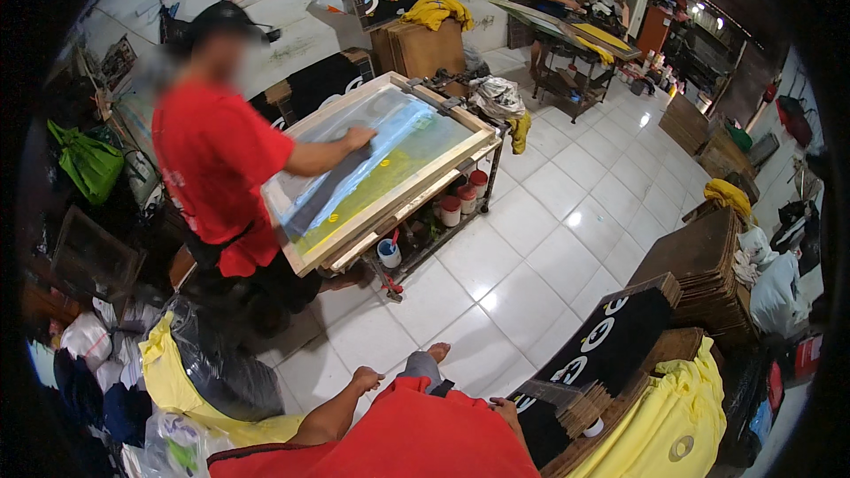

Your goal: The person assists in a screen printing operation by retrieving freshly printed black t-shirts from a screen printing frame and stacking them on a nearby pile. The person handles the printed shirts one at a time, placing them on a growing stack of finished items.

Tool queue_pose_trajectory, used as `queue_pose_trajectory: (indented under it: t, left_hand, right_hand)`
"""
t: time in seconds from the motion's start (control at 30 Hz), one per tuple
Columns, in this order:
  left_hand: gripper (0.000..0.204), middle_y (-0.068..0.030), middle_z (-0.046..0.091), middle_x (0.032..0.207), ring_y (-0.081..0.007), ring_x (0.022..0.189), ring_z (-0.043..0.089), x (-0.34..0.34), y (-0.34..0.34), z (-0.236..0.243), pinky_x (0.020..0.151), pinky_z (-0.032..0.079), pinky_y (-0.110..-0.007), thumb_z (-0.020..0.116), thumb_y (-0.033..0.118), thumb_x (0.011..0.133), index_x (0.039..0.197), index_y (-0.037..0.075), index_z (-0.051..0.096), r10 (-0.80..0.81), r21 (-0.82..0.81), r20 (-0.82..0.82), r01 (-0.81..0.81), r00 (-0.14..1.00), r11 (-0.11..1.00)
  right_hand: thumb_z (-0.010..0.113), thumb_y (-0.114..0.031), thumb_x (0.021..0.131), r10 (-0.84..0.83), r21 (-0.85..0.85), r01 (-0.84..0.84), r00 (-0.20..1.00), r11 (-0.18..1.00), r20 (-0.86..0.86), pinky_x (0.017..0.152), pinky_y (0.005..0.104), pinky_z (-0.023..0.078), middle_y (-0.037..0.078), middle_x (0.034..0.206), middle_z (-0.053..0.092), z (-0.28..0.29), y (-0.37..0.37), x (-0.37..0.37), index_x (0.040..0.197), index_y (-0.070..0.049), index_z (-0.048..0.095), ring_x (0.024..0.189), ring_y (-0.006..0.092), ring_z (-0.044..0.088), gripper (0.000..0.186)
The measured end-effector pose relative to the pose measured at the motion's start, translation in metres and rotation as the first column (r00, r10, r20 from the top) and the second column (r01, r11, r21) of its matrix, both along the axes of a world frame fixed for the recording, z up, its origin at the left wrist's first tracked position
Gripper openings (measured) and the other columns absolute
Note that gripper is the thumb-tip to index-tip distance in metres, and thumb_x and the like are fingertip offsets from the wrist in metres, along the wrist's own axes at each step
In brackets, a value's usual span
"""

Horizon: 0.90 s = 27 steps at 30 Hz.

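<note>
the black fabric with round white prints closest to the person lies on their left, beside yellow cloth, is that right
Not quite: the head view shows that black fabric on the person's right, near their right hand. It does lie beside yellow cloth.

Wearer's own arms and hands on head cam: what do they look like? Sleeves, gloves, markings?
Left hand and right hand: no gloves visible. Left forearm uncovered, right mostly hidden. Red shirt, dark-trimmed at its left edge. No cables or markings I can make out.
</note>
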<state>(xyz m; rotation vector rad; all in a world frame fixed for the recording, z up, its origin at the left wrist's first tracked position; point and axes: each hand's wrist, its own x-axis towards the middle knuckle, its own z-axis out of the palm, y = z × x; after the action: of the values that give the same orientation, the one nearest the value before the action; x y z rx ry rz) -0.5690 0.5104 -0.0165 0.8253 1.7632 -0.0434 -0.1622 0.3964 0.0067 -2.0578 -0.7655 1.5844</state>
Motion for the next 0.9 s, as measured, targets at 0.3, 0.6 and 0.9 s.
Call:
queue_pose_trajectory:
  t: [0.3,0.6,0.9]
  left_hand:
    - [0.026,-0.0066,0.064,0.069,-0.0140,0.053,0.057,-0.018,-0.022,0.016,0.046,0.044,-0.028,0.068,0.027,0.079,0.079,0.001,0.065,0.116,0.043,0.036,-0.118,0.993,0.992]
    - [0.021,-0.0074,0.063,0.068,-0.0136,0.050,0.056,-0.054,-0.007,0.001,0.043,0.041,-0.028,0.071,0.021,0.077,0.079,0.002,0.063,0.302,-0.072,0.020,-0.300,0.953,0.951]
    - [0.021,-0.0052,0.063,0.070,-0.0117,0.058,0.059,-0.068,0.118,0.011,0.047,0.043,-0.025,0.068,0.024,0.080,0.079,0.004,0.064,0.288,0.095,0.137,-0.302,0.948,0.949]
  right_hand:
    - [0.062,-0.005,0.080,0.019,-0.061,-0.021,0.999,0.998,-0.046,0.055,0.0269,0.047,0.012,0.080,0.065,-0.018,0.009,0.000,0.112,0.005,0.058,0.065,0.0161,0.061,0.034]
    - [0.062,-0.002,0.077,-0.055,-0.052,0.054,0.998,0.997,-0.018,0.055,0.0261,0.047,0.012,0.080,0.065,0.002,0.047,0.002,0.112,0.006,0.057,0.063,0.0150,0.060,0.036]
    - [0.059,-0.003,0.079,0.013,-0.095,-0.015,1.000,0.995,-0.023,0.052,0.0251,0.045,0.011,0.077,0.064,0.011,0.118,-0.037,0.111,0.006,0.058,0.062,0.0146,0.060,0.033]
